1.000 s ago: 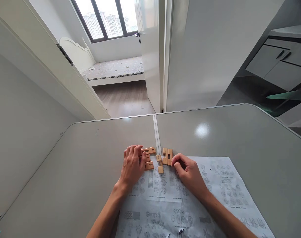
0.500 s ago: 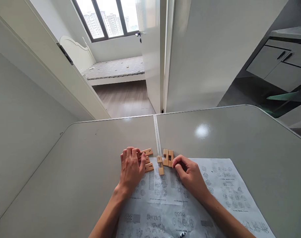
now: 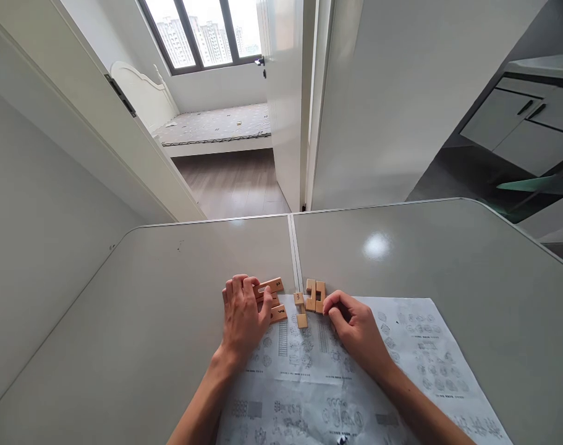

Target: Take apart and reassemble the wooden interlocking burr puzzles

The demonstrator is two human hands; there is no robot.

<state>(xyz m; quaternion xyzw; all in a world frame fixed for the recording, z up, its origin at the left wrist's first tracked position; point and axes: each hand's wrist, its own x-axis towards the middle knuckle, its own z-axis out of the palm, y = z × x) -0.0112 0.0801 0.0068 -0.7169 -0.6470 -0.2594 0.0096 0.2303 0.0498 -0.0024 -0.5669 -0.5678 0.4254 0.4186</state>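
My left hand (image 3: 243,307) lies over several flat wooden puzzle pieces (image 3: 276,285), its fingers bent across their left ends and the thumb on their right side. Dark marks show on these pieces, and the top one has a slot. My right hand (image 3: 350,321) is curled, with thumb and forefinger close together at the right edge of a pair of notched wooden blocks (image 3: 316,296) set side by side. Its palm side is hidden. Between the hands is a narrower wooden piece with square ends (image 3: 302,321), lying partly on the printed sheet (image 3: 309,386).
The grey table (image 3: 170,321) has a seam (image 3: 294,250) down its middle. A small dark object (image 3: 342,440) sits at the sheet's near edge. Beyond the table are an open door (image 3: 285,105), a bed (image 3: 216,127) and, at right, cabinets (image 3: 522,123).
My left hand has shifted slightly left, and the top slotted piece has turned a little, showing more of its slot. The right hand and the notched blocks look unchanged.
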